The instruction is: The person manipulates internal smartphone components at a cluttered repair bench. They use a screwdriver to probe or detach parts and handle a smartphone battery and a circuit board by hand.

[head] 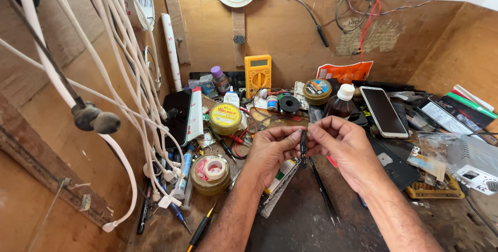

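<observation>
Both my hands meet over the middle of a cluttered wooden workbench. My left hand [271,152] and my right hand [343,146] pinch a small, narrow dark part [303,143] between thumbs and fingertips, holding it upright. Thin black tweezers [322,192] lie on the dark mat just below my right hand. A white and green tube [280,174] lies under my left wrist.
A yellow multimeter [258,73] stands against the back wall. Round yellow tins [224,118], a tape roll in a tin [210,171], a brown bottle [341,102], a white phone [383,111], screwdrivers [201,227] and packets crowd the bench. White cables [111,91] hang at left.
</observation>
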